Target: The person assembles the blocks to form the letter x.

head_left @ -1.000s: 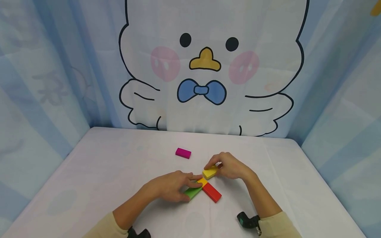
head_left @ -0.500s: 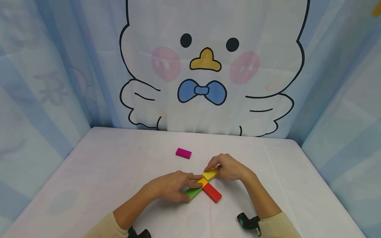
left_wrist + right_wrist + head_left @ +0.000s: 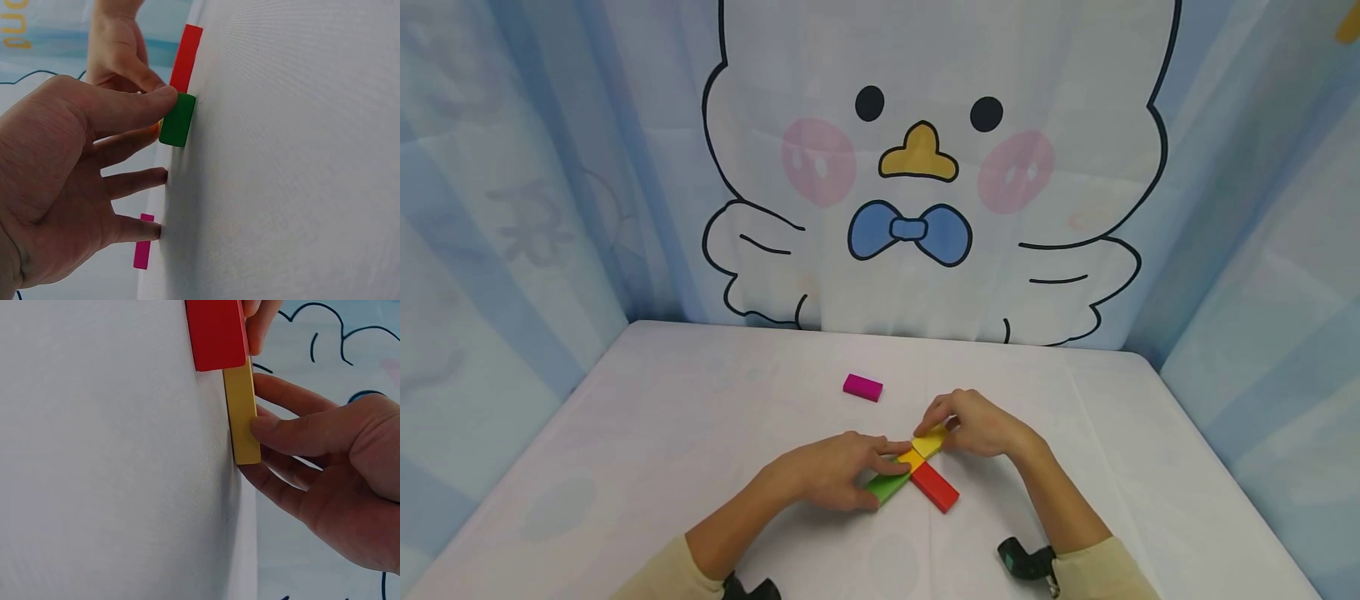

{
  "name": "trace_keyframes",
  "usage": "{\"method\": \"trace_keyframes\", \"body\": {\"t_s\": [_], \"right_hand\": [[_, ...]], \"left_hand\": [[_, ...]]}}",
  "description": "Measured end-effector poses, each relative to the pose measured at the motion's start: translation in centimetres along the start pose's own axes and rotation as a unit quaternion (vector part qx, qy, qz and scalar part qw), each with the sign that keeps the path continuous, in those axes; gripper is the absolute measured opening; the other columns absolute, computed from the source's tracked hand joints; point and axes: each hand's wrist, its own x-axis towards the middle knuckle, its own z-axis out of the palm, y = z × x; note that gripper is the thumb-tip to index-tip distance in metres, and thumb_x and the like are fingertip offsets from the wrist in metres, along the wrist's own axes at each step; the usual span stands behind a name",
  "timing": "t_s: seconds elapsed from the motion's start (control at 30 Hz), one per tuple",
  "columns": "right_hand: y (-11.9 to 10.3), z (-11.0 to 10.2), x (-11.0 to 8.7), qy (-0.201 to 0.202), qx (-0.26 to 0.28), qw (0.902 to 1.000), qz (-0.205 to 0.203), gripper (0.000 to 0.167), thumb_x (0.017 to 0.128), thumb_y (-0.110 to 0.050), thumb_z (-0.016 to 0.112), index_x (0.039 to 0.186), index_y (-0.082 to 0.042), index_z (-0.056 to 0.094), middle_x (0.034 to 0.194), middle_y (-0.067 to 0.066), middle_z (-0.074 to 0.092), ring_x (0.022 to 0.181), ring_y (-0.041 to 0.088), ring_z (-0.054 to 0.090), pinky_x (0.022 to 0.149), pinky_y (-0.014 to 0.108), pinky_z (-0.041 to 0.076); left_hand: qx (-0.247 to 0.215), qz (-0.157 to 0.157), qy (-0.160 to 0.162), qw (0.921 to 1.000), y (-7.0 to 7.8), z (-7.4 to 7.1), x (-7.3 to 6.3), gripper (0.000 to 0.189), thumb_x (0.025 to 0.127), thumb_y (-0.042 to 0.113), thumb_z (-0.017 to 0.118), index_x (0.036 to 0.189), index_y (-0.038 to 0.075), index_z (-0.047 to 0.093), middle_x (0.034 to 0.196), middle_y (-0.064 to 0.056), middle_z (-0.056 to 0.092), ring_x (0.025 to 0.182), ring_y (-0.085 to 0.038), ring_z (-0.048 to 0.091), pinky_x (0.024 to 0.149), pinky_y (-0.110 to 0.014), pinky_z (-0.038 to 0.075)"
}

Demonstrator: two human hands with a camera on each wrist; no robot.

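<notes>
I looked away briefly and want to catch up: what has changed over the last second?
The right hand, gripping the yellow block, has shifted slightly down in the head view, bringing that block in to the orange block, which it now appears to meet. Nothing was newly gripped or let go. The left hand still touches the green block; the red block and magenta block stayed put.

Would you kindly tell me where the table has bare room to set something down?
The table is bare from the left hand to the left edge, from the right hand to the right edge, and on either side of the magenta block. Mid-table is crowded: the hands bracket the green block, orange block and yellow block, with the red block alongside.
</notes>
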Motion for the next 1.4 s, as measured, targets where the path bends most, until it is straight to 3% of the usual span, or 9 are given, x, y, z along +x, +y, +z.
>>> {"method": "trace_keyframes", "body": {"t_s": [1.4], "right_hand": [[-0.04,0.31,0.13,0.005,-0.015,0.9998,-0.014,0.034,0.089,0.007,0.07,0.108,-0.018,0.083,0.111,-0.005,0.072,0.111,0.02,0.064,0.099,0.042,0.059]], "left_hand": [[0.004,-0.011,-0.008,0.9999,0.14,-0.15,-0.17,0.061,0.095,0.03,0.074,0.152,0.036,0.053,0.166,0.018,0.037,0.154,-0.023,0.038,0.122,-0.051,0.039]]}}
